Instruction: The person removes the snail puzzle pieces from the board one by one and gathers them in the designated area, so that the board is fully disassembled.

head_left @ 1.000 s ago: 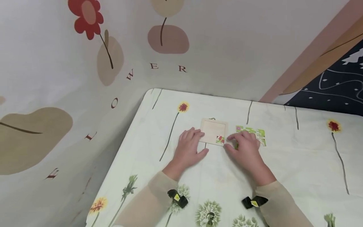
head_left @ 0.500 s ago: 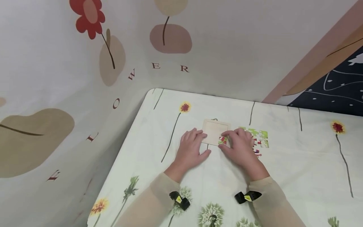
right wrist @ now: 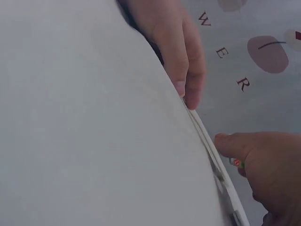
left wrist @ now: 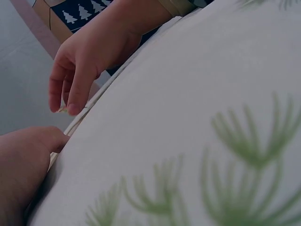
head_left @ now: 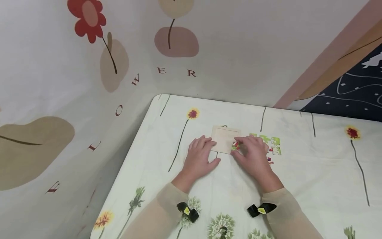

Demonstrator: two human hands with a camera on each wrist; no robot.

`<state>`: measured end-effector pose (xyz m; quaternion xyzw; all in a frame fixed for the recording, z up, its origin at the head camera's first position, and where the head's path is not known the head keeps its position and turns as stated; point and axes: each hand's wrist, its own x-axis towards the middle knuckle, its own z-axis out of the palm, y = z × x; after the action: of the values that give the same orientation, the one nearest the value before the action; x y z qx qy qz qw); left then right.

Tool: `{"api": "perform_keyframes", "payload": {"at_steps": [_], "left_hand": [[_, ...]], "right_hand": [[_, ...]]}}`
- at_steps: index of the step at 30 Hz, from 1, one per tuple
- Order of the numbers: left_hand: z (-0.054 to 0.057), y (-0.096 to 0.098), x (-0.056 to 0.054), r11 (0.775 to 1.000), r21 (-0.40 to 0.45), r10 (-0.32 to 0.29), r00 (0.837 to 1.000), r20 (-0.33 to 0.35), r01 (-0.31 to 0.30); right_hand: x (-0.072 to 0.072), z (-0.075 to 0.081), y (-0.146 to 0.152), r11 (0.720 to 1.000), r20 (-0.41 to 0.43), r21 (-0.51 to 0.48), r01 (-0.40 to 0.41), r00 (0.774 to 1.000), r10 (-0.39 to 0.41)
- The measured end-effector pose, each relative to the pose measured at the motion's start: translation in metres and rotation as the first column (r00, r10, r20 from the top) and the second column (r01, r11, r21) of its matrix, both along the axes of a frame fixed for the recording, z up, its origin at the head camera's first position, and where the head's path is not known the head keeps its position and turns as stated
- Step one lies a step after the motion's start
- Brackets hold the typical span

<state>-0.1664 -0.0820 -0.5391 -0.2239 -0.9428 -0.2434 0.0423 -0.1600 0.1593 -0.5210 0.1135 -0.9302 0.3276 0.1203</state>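
Note:
A square light-wood puzzle frame (head_left: 222, 141) with a raised border lies flat on the table. Its lower right corner holds a red and green picture portion, partly covered by my right hand (head_left: 253, 156). Thumb and index finger of that hand pinch a small jigsaw piece (head_left: 235, 145) over this corner. A bit of the piece (right wrist: 237, 163) also shows under the fingers in the right wrist view. My left hand (head_left: 198, 159) rests along the frame's left edge, fingers relaxed on its border and thumb spread on the cloth.
Several loose jigsaw pieces (head_left: 275, 141), green, white and red, lie right of the frame, some behind the right hand. A white flower-print cloth (head_left: 313, 179) covers the table. Behind and to the left hang printed wall coverings (head_left: 238, 66). A small cord loop (head_left: 223, 126) sits at the frame's top edge.
My right hand has moved left from the loose pieces to the frame's lower right corner, uncovering some pieces. My left hand stays at the frame's left edge.

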Motion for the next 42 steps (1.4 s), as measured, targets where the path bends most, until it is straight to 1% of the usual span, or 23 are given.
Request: {"api": "perform_keyframes", "payload": {"at_steps": [5, 9, 11, 14, 16, 18, 22, 25, 29, 36, 42], "left_hand": [[0.0, 0.0, 0.001, 1.0, 0.0, -0.004, 1.0, 0.013, 0.004], [0.0, 0.0, 0.002, 1.0, 0.005, -0.005, 1.0, 0.008, 0.005], [0.001, -0.001, 0.002, 1.0, 0.007, -0.003, 1.0, 0.007, 0.003], [0.001, -0.001, 0.001, 1.0, 0.004, -0.002, 1.0, 0.013, 0.002], [0.001, 0.0, 0.0, 1.0, 0.003, -0.001, 1.0, 0.02, 0.001], [0.001, 0.0, 0.0, 1.0, 0.006, 0.0, 1.0, 0.019, 0.0], [-0.001, -0.001, -0.001, 1.0, 0.01, 0.009, 1.0, 0.015, -0.009], [-0.001, -0.002, -0.001, 1.0, 0.012, 0.009, 1.0, 0.01, -0.009], [-0.001, -0.003, -0.002, 1.0, 0.018, 0.009, 1.0, -0.001, -0.009], [-0.002, -0.003, -0.002, 0.999, 0.008, 0.031, 0.999, 0.022, -0.031], [-0.004, -0.001, -0.001, 1.0, 0.026, 0.016, 1.0, 0.011, -0.017]], "right_hand": [[0.014, -0.006, 0.022, 0.999, -0.112, -0.045, -0.011, 0.994, 0.006], [0.028, -0.008, 0.051, 0.997, -0.154, -0.079, 0.009, 0.988, -0.021], [0.036, -0.008, 0.066, 0.995, -0.162, -0.093, 0.028, 0.986, -0.043], [0.049, -0.01, 0.091, 0.992, -0.156, -0.093, 0.08, 0.983, -0.094], [0.056, -0.01, 0.105, 0.99, -0.142, -0.093, 0.107, 0.983, -0.119], [0.06, -0.011, 0.114, 0.987, -0.112, -0.099, 0.127, 0.984, -0.138], [0.059, -0.012, 0.118, 0.985, -0.017, -0.097, 0.139, 0.99, -0.142], [0.057, -0.013, 0.116, 0.984, 0.034, -0.087, 0.154, 0.988, -0.151], [0.055, -0.011, 0.114, 0.98, 0.05, -0.087, 0.177, 0.984, -0.173], [0.053, -0.007, 0.111, 0.976, 0.087, -0.067, 0.209, 0.975, -0.203], [0.056, -0.007, 0.112, 0.973, 0.106, -0.072, 0.218, 0.972, -0.21]]}}
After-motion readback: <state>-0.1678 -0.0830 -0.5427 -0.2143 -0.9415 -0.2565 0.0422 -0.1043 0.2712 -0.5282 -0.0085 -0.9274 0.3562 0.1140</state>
